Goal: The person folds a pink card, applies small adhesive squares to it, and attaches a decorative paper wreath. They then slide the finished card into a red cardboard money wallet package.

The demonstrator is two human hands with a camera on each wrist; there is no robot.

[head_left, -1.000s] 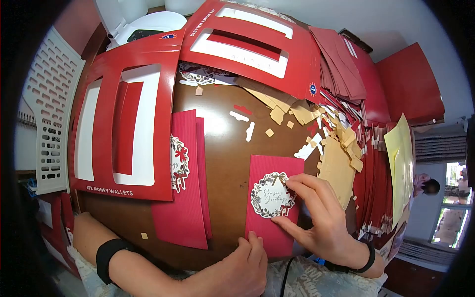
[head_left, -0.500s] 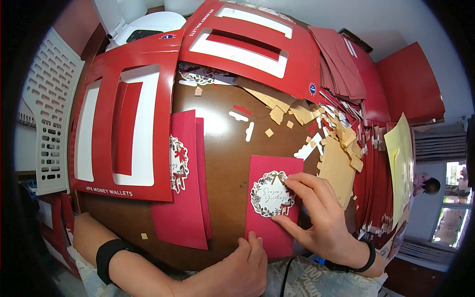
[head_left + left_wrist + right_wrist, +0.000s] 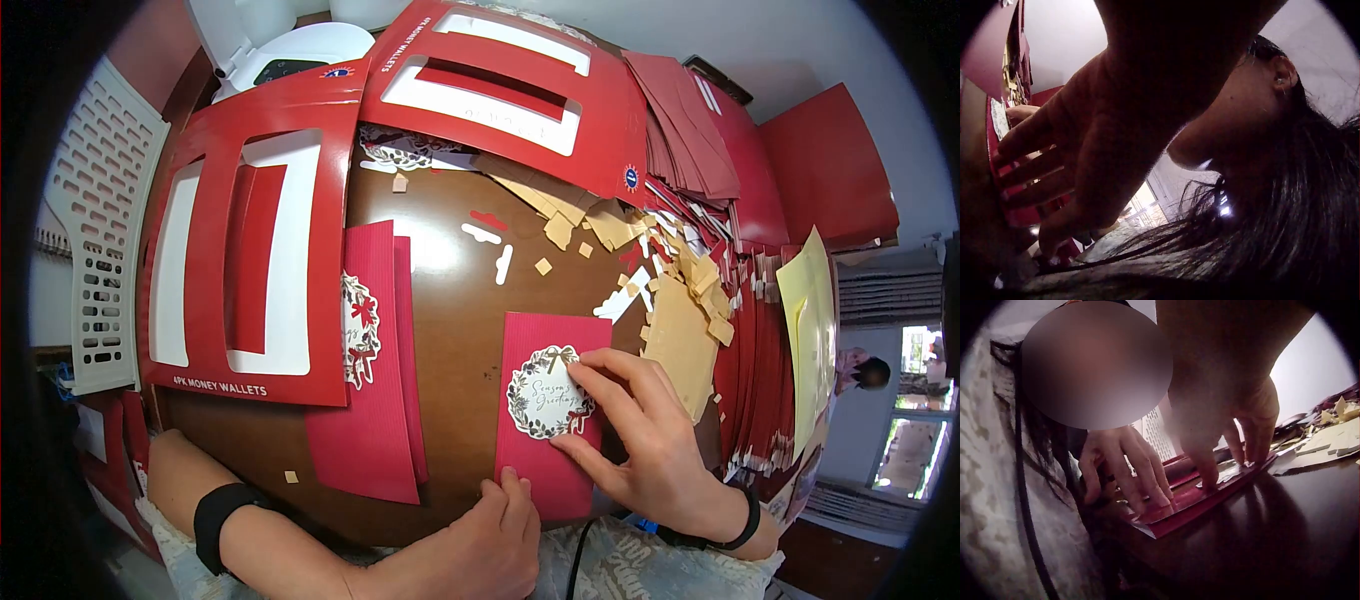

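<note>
In the head view a crimson ribbed card [image 3: 525, 470] lies on the table in front of the person. On it sits a round white wreath cutout [image 3: 550, 395] lettered "Season's Greetings". The right hand [image 3: 645, 430] holds this cutout, thumb at its lower edge and fingertips at its upper right edge. The left hand [image 3: 480, 545] rests its outstretched fingertips on the card's near left corner. In the right wrist view both hands reach down onto the card [image 3: 1191, 509]. Dim light darkens the left hand [image 3: 1060, 150] in the left wrist view; its fingers are straight.
More crimson cards [image 3: 375, 450] lie at left, partly under a red "4PK money wallets" package [image 3: 335, 300]. A second package [image 3: 610, 120] lies behind. Tan adhesive squares [image 3: 543, 267] and white scraps are scattered toward the right, beside red card stacks [image 3: 750, 370]. A white perforated basket [image 3: 100, 250] stands left.
Both hands stay in nearly the same place, the right fingers at the cutout's edges and the left fingertips on the card. The view shifts very slightly.
</note>
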